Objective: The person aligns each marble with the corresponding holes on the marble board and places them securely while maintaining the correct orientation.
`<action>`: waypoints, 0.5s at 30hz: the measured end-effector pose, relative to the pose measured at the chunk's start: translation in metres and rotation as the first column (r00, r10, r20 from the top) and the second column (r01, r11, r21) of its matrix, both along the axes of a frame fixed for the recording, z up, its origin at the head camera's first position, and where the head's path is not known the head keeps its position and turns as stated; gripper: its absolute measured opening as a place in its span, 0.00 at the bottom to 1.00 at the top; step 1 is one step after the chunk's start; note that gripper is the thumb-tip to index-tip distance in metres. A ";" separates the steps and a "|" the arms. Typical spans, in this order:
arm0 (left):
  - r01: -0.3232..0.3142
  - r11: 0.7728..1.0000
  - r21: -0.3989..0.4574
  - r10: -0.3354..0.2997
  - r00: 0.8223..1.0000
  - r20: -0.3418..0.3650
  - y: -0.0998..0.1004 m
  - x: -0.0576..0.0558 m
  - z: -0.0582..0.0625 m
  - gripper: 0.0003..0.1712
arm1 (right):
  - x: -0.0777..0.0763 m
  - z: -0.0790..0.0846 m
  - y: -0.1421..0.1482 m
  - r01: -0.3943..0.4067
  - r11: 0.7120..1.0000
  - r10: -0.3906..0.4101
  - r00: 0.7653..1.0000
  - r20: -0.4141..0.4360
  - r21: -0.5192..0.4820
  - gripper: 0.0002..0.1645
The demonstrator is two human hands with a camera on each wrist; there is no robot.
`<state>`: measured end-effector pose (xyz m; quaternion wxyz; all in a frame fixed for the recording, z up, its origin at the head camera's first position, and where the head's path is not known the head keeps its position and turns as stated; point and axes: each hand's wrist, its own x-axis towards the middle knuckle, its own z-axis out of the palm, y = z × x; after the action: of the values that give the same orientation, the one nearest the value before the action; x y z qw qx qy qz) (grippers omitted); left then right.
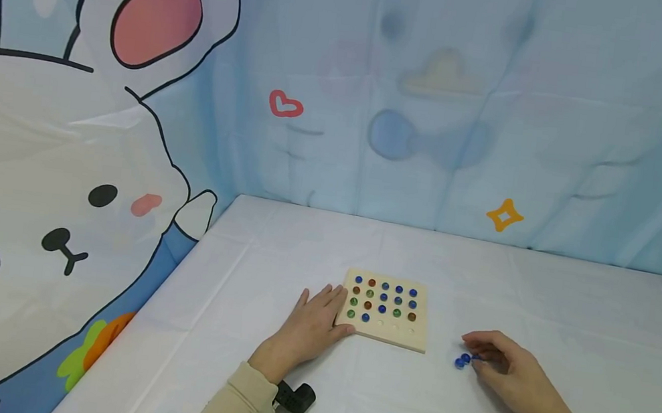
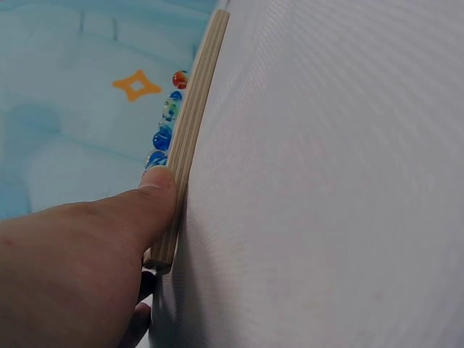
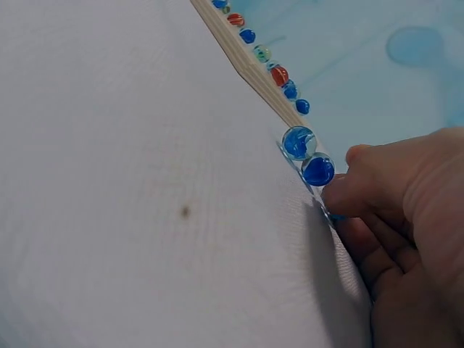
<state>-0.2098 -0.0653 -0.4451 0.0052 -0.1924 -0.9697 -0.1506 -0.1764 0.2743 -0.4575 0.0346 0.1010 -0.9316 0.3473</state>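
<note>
A pale wooden board [image 1: 390, 334] lies on the white table, holding blue, green and reddish-brown marbles in rows of round hollows. Three hollows in its nearest row hold no marble. My left hand [image 1: 309, 322] rests against the board's left side with fingers straight, and its thumb [image 2: 156, 192] presses the near edge. To the right of the board, my right hand [image 1: 504, 369] pinches a blue marble [image 3: 337, 217] at the tabletop, mostly hidden by the fingers. Beside the fingertips lie two more blue marbles [image 3: 317, 169], touching or nearly touching each other.
The white tablecloth [image 1: 278, 248] spreads all around the board. Behind it hangs a light blue printed curtain [image 1: 323, 165], and a cartoon rabbit print [image 1: 38, 169] fills the left side. A black wrist device [image 1: 295, 398] sits at my left wrist.
</note>
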 end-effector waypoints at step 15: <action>-0.001 1.000 -0.003 0.001 1.000 0.005 0.000 0.000 0.000 0.41 | 0.003 -0.002 0.003 0.016 0.995 -0.025 0.995 -0.097 -0.096 0.12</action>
<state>-0.2101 -0.0657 -0.4452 0.0028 -0.1915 -0.9700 -0.1497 -0.1738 0.2774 -0.4595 0.0884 0.1066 -0.9123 0.3854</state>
